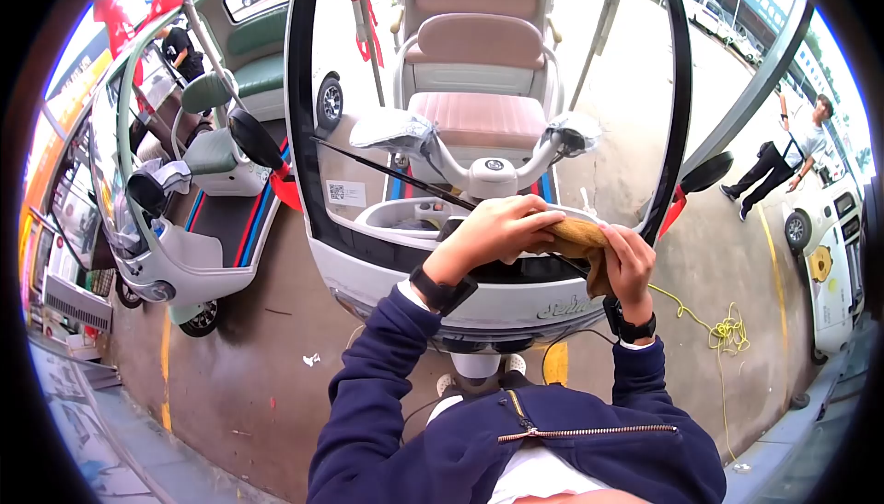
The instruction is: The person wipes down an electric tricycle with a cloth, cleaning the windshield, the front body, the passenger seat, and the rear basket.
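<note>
Both hands grip a brownish-yellow cloth (578, 235), bunched and folded over. My left hand (497, 231) has its fingers closed over one end, and my right hand (629, 263) pinches the other. They are in front of the lower windshield (635, 117) of a white electric tricycle (414, 274). A black wiper arm (396, 173) slants across the glass and passes behind my left hand. Through the windshield show handlebars (493, 175) with plastic-wrapped ends and a pink seat (477, 119).
A green-and-white tricycle (212, 251) stands on the left, with a dark mirror (255, 139) toward the middle. Yellow rope (729, 331) lies tangled on the wet floor at right. Farther right, a person (783, 154) stands near a white vehicle (833, 265). Another person (181, 53) is at the back left.
</note>
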Demonstrator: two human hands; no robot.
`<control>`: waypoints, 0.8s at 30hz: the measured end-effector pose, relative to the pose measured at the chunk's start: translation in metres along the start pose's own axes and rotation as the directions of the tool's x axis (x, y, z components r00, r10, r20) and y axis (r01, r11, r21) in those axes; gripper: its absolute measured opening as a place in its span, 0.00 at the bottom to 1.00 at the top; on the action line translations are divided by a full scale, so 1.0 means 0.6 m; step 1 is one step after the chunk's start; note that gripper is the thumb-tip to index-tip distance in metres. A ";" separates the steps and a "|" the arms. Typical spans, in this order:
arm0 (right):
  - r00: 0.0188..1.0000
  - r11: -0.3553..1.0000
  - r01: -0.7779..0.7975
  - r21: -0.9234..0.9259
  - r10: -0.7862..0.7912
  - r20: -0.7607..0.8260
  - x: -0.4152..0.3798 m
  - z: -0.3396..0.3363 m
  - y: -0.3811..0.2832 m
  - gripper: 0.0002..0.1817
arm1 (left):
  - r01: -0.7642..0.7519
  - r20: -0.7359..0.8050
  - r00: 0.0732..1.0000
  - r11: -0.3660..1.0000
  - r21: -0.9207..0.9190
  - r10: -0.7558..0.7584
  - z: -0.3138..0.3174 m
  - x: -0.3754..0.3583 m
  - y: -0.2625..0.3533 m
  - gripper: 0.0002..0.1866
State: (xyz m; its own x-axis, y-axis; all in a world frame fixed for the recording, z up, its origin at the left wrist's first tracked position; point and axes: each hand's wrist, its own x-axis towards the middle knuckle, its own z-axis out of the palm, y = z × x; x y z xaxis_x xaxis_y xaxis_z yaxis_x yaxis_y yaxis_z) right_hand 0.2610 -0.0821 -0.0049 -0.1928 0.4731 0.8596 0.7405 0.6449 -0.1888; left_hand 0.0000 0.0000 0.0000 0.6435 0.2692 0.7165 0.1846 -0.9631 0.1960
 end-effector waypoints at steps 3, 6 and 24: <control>0.980 0.965 0.148 -0.215 -0.113 0.165 -0.004 -0.069 0.040 0.18 | -0.056 0.209 0.977 0.997 0.044 0.046 0.014 0.035 0.008 0.34; 0.924 0.920 0.351 -0.173 -0.312 0.220 0.025 -0.106 0.103 0.19 | -0.209 0.372 0.918 0.965 0.159 0.138 0.046 0.078 -0.006 0.35; 0.848 0.942 0.041 -0.333 0.143 0.510 0.124 0.018 0.369 0.30 | 0.328 -0.082 0.911 0.589 0.738 -0.405 0.115 0.220 -0.126 0.31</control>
State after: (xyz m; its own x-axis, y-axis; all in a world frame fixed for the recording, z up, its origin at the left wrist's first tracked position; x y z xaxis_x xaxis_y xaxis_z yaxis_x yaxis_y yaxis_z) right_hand 0.4040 0.1024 0.0124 -0.3862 0.7994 0.4602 0.9038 0.4276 0.0157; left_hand 0.1221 0.1090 0.0333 0.4504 0.6348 0.6279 0.8686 -0.4743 -0.1435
